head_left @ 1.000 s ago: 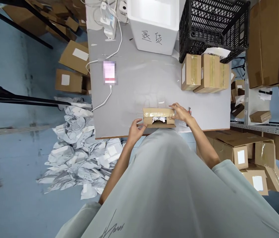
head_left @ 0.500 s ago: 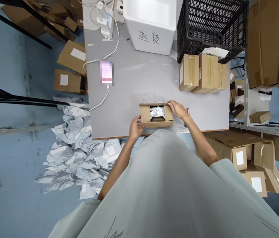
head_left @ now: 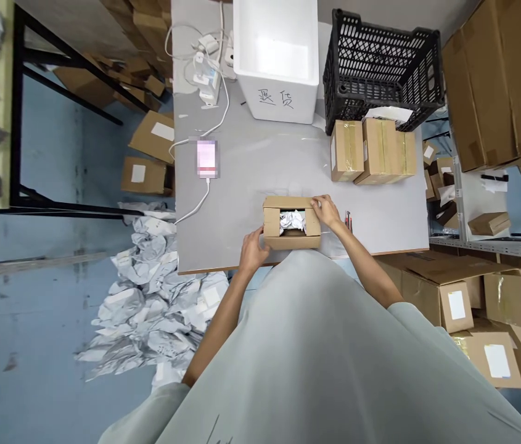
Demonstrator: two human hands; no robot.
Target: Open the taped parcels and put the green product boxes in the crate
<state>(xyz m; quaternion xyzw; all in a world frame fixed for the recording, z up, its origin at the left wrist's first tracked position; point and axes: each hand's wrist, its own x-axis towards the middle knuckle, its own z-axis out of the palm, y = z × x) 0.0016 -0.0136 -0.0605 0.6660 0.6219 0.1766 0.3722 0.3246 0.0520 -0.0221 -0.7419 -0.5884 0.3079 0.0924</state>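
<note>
A small brown cardboard box (head_left: 291, 243) lies near the front edge of the table, its short end flaps folded inward. Through the gap between them shows crumpled white paper (head_left: 292, 220). My left hand (head_left: 253, 250) is against the box's left end, with the thumb near the front corner and some fingertips hidden behind the side. At the far right corner, my right hand (head_left: 327, 209) has its fingers closed on the flap edge. Just right of that hand, a red and black pen-like tool (head_left: 348, 220) lies on the table.
Taped boxes (head_left: 380, 151) stand at the right, before a black plastic crate (head_left: 383, 74). A white foam bin (head_left: 283, 98) is at the back. A phone-like device (head_left: 207, 159) on a cable lies left. Grey mailing bags (head_left: 149, 302) pile on the floor.
The far long flap, seen almost edge-on before, now shows a broader face. My right hand stays at its corner; my left hand sits slightly lower along the left end. The camera view has shifted.
</note>
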